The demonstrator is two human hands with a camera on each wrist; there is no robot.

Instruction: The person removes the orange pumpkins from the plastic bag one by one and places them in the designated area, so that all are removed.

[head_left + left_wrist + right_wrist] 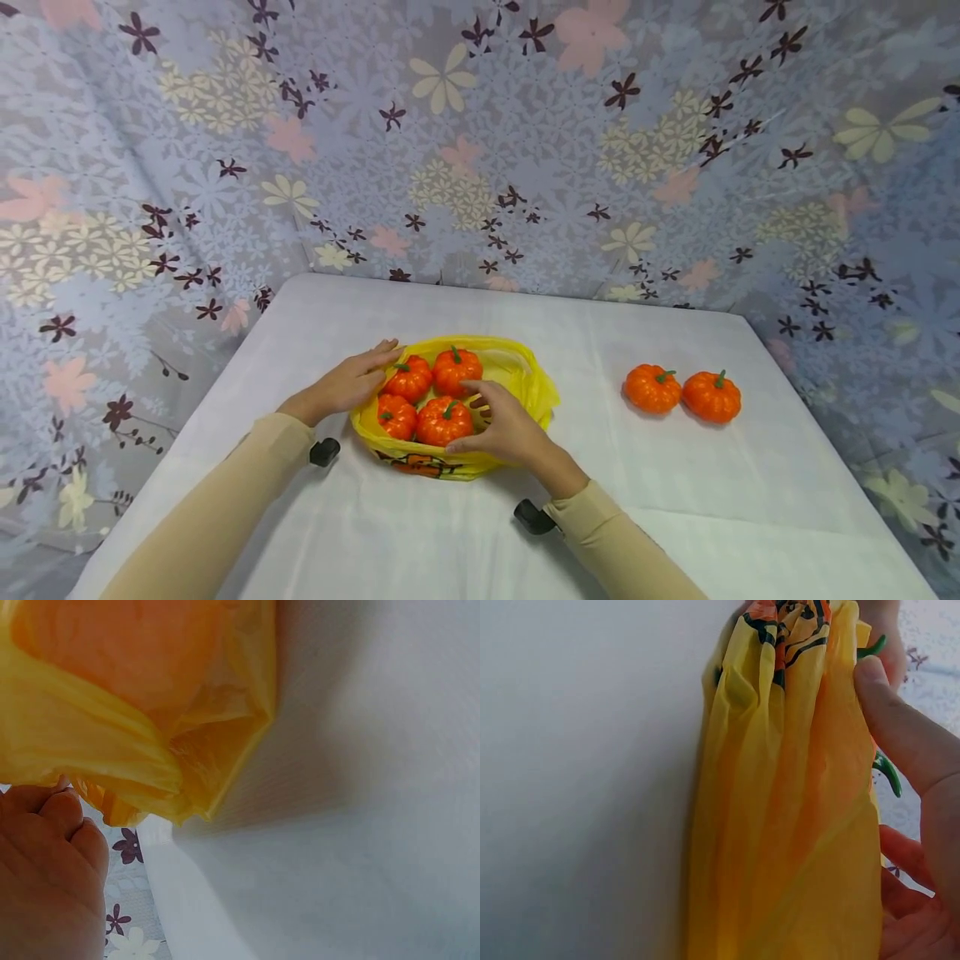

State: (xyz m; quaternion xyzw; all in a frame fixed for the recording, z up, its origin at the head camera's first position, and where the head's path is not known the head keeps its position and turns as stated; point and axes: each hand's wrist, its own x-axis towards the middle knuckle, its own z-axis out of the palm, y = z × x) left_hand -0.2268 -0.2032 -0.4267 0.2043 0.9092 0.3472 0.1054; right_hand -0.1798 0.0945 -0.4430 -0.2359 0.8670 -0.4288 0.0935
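Several small orange pumpkins (444, 422) with green stems sit inside a yellow plastic bag (536, 392), its mouth spread wide on the table. My left hand (348, 382) touches the bag's left rim with fingers fairly straight; in the left wrist view, its fingertips meet the yellow plastic (82, 742). Over the right part of the opening is my right hand (506, 425), fingers loosely bent beside the nearest pumpkin and holding none. Its thumb (900, 724) lies along the near rim in the right wrist view. Whether the thumb presses the plastic I cannot tell.
Two more pumpkins, one on the left (652, 389) and one on the right (712, 397), rest side by side on the white tablecloth (600, 492), right of the bag. A floral cloth (480, 150) hangs behind the table.
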